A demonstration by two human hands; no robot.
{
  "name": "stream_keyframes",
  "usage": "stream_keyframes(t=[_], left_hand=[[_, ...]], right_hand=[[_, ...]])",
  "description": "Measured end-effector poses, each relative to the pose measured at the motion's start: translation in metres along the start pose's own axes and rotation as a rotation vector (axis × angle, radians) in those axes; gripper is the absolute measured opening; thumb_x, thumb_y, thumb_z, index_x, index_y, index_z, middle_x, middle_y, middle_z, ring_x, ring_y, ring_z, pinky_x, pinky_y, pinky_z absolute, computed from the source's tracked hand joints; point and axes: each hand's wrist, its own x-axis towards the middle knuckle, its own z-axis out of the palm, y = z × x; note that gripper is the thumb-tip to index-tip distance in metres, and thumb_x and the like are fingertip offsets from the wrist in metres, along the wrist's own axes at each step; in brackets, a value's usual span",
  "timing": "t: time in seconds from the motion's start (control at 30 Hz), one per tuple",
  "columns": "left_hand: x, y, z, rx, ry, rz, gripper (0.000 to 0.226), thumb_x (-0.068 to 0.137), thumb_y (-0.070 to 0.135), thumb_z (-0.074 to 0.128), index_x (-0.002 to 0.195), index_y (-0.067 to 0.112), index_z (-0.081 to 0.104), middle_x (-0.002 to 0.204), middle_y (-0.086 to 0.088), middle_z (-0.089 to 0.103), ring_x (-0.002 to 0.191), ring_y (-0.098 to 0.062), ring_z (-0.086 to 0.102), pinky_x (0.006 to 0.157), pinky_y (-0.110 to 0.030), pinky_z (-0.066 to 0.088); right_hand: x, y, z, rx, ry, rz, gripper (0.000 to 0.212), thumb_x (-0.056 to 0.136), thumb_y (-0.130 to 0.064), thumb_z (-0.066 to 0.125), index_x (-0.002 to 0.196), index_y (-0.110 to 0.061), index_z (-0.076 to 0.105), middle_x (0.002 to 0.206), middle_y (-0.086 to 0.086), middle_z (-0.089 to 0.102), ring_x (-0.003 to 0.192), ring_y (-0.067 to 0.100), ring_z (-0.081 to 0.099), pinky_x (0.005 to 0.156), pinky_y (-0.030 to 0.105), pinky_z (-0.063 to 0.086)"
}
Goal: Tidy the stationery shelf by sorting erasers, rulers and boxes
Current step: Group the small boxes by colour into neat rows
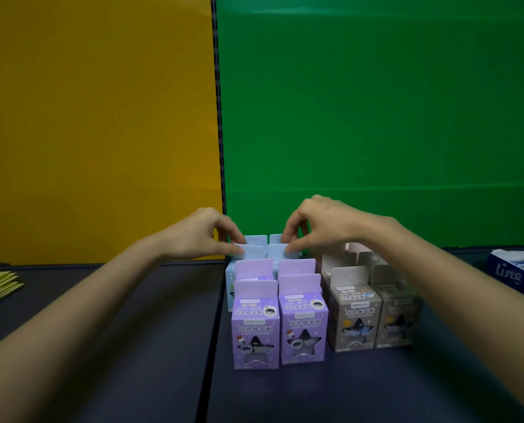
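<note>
Both hands [199,236] pinch blue boxes [256,247] (rear row).

My left forearm [95,300] and right forearm [456,285], both bare, reached in from the lower corners and converged on the pale blue boxes [256,240]. My left hand [204,236] sat just left of those boxes, knuckles up and wrist roughly level. Its thumb and forefinger pinched the upright flap of the front left one. My right hand [323,227] was just right of the boxes and slightly above them, its wrist arched higher than my left. Its fingers curled downward, and thumb and fingertips pinched the flap of the front right one. My hands were near each other but apart, with the flaps between them.
</note>
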Motion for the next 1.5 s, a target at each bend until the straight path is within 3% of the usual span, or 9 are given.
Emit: stream_keyframes(t=[0.2,0.43,0.53,0.6,0.7,0.9,1.13,1.27,1.5], left_hand=[[0.003,0.003,0.007,0.032,0.032,-0.002,0.015,0.075,0.020,0.072,0.084,0.008,0.074,0.075,0.006,0.066,0.061,0.014,0.055,0.054,-0.004,0.037],[0.002,0.009,0.009,0.051,0.044,-0.020,0.017,0.076,0.022,0.071,0.087,0.009,0.073,0.081,0.005,0.068,0.063,0.018,0.053,0.055,-0.003,0.038],[-0.005,0.015,0.005,0.086,0.150,0.021,0.020,0.078,0.026,0.069,0.090,0.011,0.072,0.080,0.007,0.064,0.067,0.019,0.051,0.057,-0.002,0.036],[-0.013,0.022,-0.001,0.049,0.211,0.064,0.018,0.079,0.027,0.067,0.089,0.014,0.073,0.076,0.014,0.062,0.069,0.014,0.053,0.057,-0.004,0.036],[-0.026,0.035,-0.004,-0.059,0.074,0.085,0.017,0.078,0.033,0.066,0.085,0.020,0.074,0.076,0.019,0.066,0.067,0.001,0.056,0.055,-0.012,0.039],[-0.028,0.037,0.008,0.035,0.014,0.056,0.014,0.076,0.024,0.072,0.081,0.011,0.073,0.067,0.021,0.061,0.063,0.006,0.054,0.055,-0.005,0.035],[-0.029,0.040,0.011,0.026,0.029,0.048,0.016,0.077,0.022,0.071,0.084,0.008,0.072,0.070,0.018,0.061,0.064,0.008,0.054,0.054,-0.005,0.035],[-0.037,0.041,0.005,0.045,0.174,0.118,0.016,0.075,0.028,0.071,0.089,0.020,0.069,0.081,0.011,0.061,0.074,0.007,0.053,0.062,-0.004,0.037],[-0.065,0.048,0.000,-0.042,-0.013,0.095,0.035,0.069,0.052,0.068,0.085,0.021,0.073,0.074,0.011,0.066,0.076,-0.012,0.058,0.066,-0.026,0.048]], right_hand=[[0.002,0.004,0.002,-0.024,0.001,0.027,0.019,0.069,-0.037,0.075,0.085,-0.027,0.074,0.071,-0.009,0.063,0.070,0.011,0.054,0.055,0.023,0.037],[-0.001,0.007,0.000,-0.011,0.003,0.021,0.020,0.069,-0.040,0.074,0.086,-0.030,0.073,0.082,-0.005,0.071,0.078,0.015,0.059,0.068,0.028,0.045],[-0.012,0.006,-0.009,0.037,0.076,-0.033,0.017,0.073,-0.045,0.069,0.083,-0.032,0.073,0.088,-0.006,0.073,0.081,0.016,0.062,0.077,0.037,0.051],[-0.023,0.003,-0.014,0.060,0.084,-0.069,0.018,0.073,-0.047,0.068,0.081,-0.031,0.073,0.085,-0.007,0.074,0.077,0.016,0.062,0.076,0.038,0.051],[-0.037,-0.007,-0.014,0.046,0.019,-0.091,0.019,0.071,-0.047,0.069,0.081,-0.031,0.074,0.075,-0.009,0.072,0.070,0.011,0.059,0.068,0.031,0.048],[-0.038,-0.012,-0.006,-0.056,0.014,-0.047,0.018,0.071,-0.039,0.073,0.085,-0.027,0.074,0.053,-0.022,0.051,0.054,-0.005,0.046,0.053,0.015,0.034],[-0.041,-0.011,-0.008,-0.031,0.015,-0.019,0.019,0.071,-0.040,0.073,0.085,-0.028,0.073,0.061,-0.020,0.058,0.061,0.001,0.052,0.057,0.025,0.037],[-0.054,-0.011,-0.016,0.050,0.140,-0.082,0.021,0.075,-0.045,0.068,0.089,-0.030,0.073,0.090,-0.013,0.073,0.084,0.013,0.061,0.077,0.032,0.048],[-0.068,-0.029,-0.007,-0.012,0.038,-0.174,0.021,0.073,-0.044,0.070,0.086,-0.028,0.073,0.066,-0.017,0.064,0.069,0.001,0.054,0.059,0.008,0.034]])
